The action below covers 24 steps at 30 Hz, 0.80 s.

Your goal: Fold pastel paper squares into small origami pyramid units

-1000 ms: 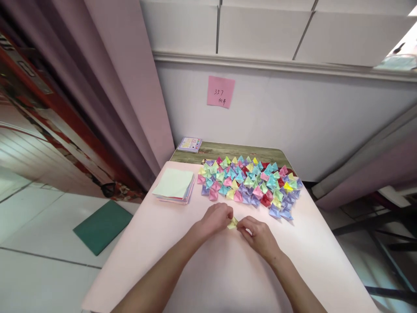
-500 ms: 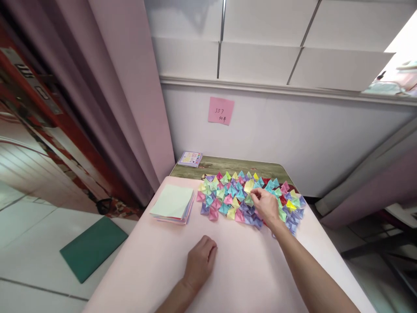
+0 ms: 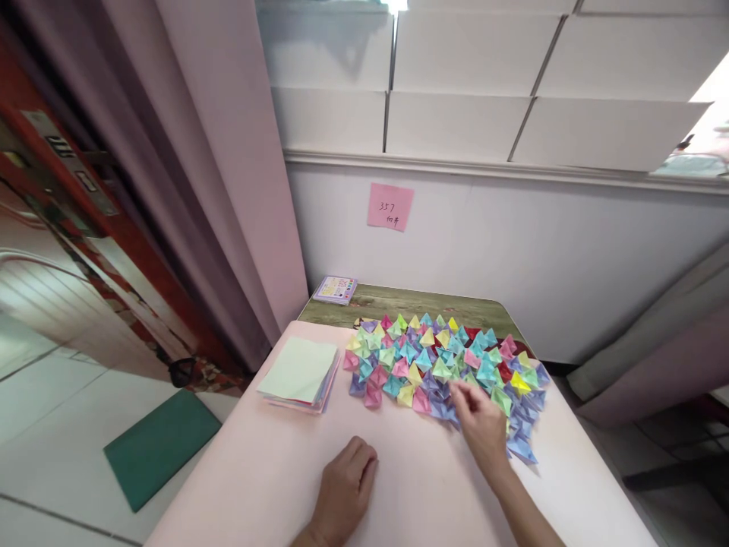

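Many small folded paper pieces (image 3: 407, 349) in pink, blue, green, yellow and purple stand close together across the table's far half. My right hand (image 3: 481, 422) hovers over their front edge, beside the purple ones, its fingers curled together with no paper showing in them. A yellow folded piece (image 3: 427, 338) stands among the others toward the back. My left hand (image 3: 345, 486) rests on the pink tabletop (image 3: 273, 463) in front, fingers loosely curled in and nothing visible in it. To the left of the pieces lies a stack of square paper sheets (image 3: 299, 368), pale green on top.
Behind the pink cover shows a wood-patterned strip of table (image 3: 392, 296) with a small printed packet (image 3: 336, 289) at its left. A pink note (image 3: 390, 207) is stuck on the wall. On the floor at left lies a green board (image 3: 162, 448). A curtain (image 3: 244, 152) hangs beside the table.
My right hand has drawn back toward me from the back of the cluster and let go of the yellow folded piece. My left hand stays curled on the table. The view has tilted slightly upward.
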Motion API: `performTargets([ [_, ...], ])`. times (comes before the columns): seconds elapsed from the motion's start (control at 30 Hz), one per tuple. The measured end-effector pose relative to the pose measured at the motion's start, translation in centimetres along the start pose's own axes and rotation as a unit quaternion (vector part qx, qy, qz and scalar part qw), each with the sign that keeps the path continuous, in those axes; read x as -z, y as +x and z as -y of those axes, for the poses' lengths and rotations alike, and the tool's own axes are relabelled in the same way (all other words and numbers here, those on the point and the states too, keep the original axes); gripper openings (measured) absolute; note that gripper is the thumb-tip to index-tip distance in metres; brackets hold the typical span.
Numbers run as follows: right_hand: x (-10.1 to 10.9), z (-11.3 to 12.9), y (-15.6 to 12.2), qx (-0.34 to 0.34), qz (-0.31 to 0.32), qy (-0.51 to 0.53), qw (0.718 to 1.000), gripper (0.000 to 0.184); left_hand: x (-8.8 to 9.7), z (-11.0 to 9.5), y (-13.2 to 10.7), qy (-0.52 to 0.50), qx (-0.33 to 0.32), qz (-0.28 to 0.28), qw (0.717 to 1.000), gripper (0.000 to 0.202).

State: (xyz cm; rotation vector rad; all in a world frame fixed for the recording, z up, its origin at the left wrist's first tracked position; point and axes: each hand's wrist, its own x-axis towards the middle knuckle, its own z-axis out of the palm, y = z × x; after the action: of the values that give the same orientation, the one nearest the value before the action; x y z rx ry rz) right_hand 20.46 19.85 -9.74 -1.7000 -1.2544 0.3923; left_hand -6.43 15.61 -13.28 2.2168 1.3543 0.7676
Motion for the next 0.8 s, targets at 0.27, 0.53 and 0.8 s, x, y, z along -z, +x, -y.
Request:
performTargets([
  [0.27,0.2,-3.7,-10.2,-0.107,0.097,0.09,0.985,0.044,0.2,1.1,-0.4,-0.058,-0.011,-0.129,0.99,0.008],
  [0.53,0.4,-3.9,-11.4,-0.078,0.092,0.032,0.992,0.043,7.4,4.1,1.5,0.131,-0.012,-0.285,0.95,0.016],
  [0.8,1.1,-3.7,-11.7,-0.064,0.102,0.018,0.993,0.041,9.2,5.4,2.4,0.179,0.049,-0.158,0.97,0.018],
])
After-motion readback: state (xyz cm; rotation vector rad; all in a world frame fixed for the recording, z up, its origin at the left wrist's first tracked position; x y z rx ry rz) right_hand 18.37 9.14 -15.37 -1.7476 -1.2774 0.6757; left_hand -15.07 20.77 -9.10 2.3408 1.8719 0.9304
